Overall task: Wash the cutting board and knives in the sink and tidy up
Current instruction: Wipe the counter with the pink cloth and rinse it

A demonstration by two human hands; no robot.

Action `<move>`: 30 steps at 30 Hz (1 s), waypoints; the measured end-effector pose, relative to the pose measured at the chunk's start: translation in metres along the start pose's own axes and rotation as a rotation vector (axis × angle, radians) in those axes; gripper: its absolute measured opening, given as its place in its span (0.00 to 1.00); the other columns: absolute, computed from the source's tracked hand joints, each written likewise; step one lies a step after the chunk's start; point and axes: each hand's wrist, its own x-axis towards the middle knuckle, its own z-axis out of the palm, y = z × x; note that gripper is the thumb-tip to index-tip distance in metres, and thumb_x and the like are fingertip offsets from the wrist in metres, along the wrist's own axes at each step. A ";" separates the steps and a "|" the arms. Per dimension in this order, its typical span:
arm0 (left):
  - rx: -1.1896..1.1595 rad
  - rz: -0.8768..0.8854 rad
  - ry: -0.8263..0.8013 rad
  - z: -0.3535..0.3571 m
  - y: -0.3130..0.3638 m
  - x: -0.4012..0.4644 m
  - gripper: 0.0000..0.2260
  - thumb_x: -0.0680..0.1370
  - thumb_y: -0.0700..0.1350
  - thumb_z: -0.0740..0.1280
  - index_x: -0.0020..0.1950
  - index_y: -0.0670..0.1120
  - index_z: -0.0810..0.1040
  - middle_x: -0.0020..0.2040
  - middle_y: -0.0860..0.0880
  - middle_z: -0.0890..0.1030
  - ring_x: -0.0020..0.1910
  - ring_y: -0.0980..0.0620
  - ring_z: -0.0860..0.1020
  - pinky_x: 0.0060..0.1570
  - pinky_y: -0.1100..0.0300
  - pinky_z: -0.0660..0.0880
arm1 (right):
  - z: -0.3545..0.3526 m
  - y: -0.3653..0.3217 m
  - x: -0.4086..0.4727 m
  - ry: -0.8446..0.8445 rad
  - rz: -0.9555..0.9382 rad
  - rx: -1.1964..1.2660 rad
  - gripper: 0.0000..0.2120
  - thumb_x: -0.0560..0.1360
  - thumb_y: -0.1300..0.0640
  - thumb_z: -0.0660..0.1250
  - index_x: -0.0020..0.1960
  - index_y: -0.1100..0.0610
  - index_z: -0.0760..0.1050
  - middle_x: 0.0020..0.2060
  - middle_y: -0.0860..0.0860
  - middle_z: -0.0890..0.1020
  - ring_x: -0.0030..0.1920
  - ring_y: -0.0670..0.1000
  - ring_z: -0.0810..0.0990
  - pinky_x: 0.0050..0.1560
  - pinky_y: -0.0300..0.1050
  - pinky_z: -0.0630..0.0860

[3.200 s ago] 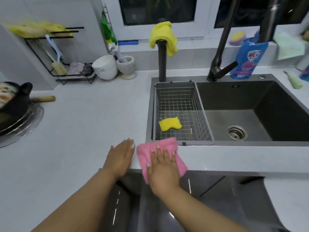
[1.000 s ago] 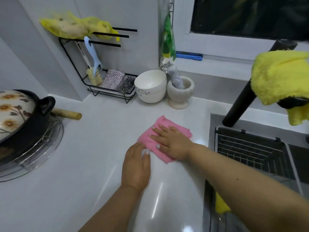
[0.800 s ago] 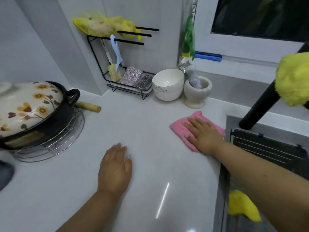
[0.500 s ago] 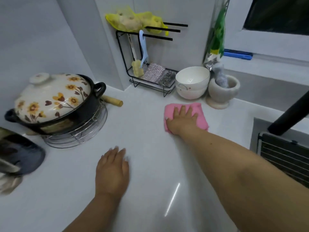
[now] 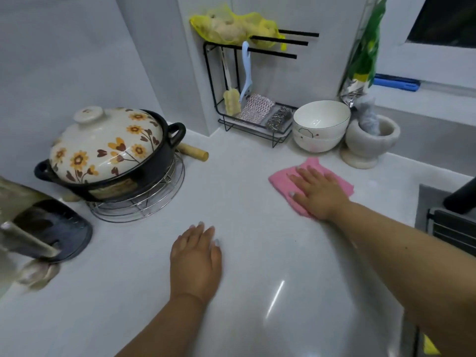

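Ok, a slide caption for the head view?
Right hand presses pink cloth flat on white counter; left hand rests beside it.

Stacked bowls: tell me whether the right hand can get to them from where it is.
Probably yes. The right hand presses flat on the pink cloth, and only bare countertop lies between it and the stacked bowls. The stone mortar stands beside them, not in the way.

The sink is cut off at the right edge; blurred objects sit far left.
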 end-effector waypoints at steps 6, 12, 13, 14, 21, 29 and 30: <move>-0.037 -0.002 -0.002 0.000 -0.003 0.000 0.27 0.77 0.57 0.49 0.62 0.45 0.80 0.65 0.45 0.77 0.67 0.44 0.72 0.68 0.49 0.64 | -0.002 -0.097 0.007 -0.073 -0.005 0.045 0.29 0.78 0.39 0.39 0.77 0.44 0.41 0.78 0.50 0.42 0.77 0.57 0.38 0.73 0.63 0.40; -0.066 0.012 -0.009 -0.001 -0.004 0.000 0.29 0.77 0.58 0.48 0.61 0.43 0.80 0.64 0.43 0.78 0.67 0.42 0.72 0.68 0.49 0.64 | 0.018 -0.074 -0.109 -0.029 -0.496 0.076 0.33 0.72 0.32 0.37 0.76 0.39 0.47 0.77 0.43 0.45 0.76 0.49 0.38 0.74 0.55 0.35; -0.079 0.005 -0.015 -0.002 -0.003 0.000 0.30 0.76 0.58 0.47 0.62 0.43 0.80 0.65 0.43 0.77 0.68 0.43 0.71 0.69 0.49 0.62 | 0.019 -0.048 -0.118 -0.014 -0.448 0.089 0.33 0.72 0.30 0.37 0.75 0.37 0.46 0.76 0.42 0.45 0.77 0.49 0.39 0.74 0.53 0.36; -0.091 0.001 -0.023 -0.003 -0.002 -0.001 0.31 0.76 0.59 0.47 0.62 0.44 0.79 0.66 0.44 0.77 0.69 0.44 0.70 0.70 0.50 0.61 | 0.021 -0.021 -0.124 0.008 -0.347 0.076 0.33 0.71 0.28 0.34 0.74 0.37 0.44 0.76 0.41 0.45 0.77 0.48 0.40 0.75 0.53 0.37; -0.612 -0.166 -0.209 -0.020 -0.016 0.005 0.16 0.82 0.50 0.60 0.68 0.48 0.74 0.71 0.51 0.71 0.72 0.54 0.64 0.71 0.62 0.55 | 0.009 -0.012 -0.085 -0.088 0.307 0.147 0.28 0.79 0.39 0.42 0.77 0.44 0.43 0.78 0.49 0.43 0.77 0.56 0.40 0.74 0.63 0.42; -0.583 -0.054 -0.101 -0.039 -0.011 -0.029 0.13 0.80 0.50 0.60 0.57 0.46 0.80 0.56 0.53 0.79 0.59 0.53 0.73 0.59 0.65 0.65 | 0.041 -0.165 -0.193 0.035 -0.449 0.030 0.25 0.78 0.39 0.49 0.74 0.41 0.58 0.76 0.49 0.59 0.76 0.57 0.53 0.74 0.63 0.46; -0.499 -0.017 -0.085 -0.038 -0.014 -0.035 0.15 0.81 0.49 0.59 0.60 0.43 0.79 0.60 0.50 0.78 0.62 0.51 0.72 0.62 0.65 0.62 | 0.046 -0.152 -0.211 0.058 -0.478 0.044 0.24 0.79 0.37 0.48 0.74 0.39 0.57 0.75 0.48 0.60 0.76 0.56 0.55 0.73 0.61 0.48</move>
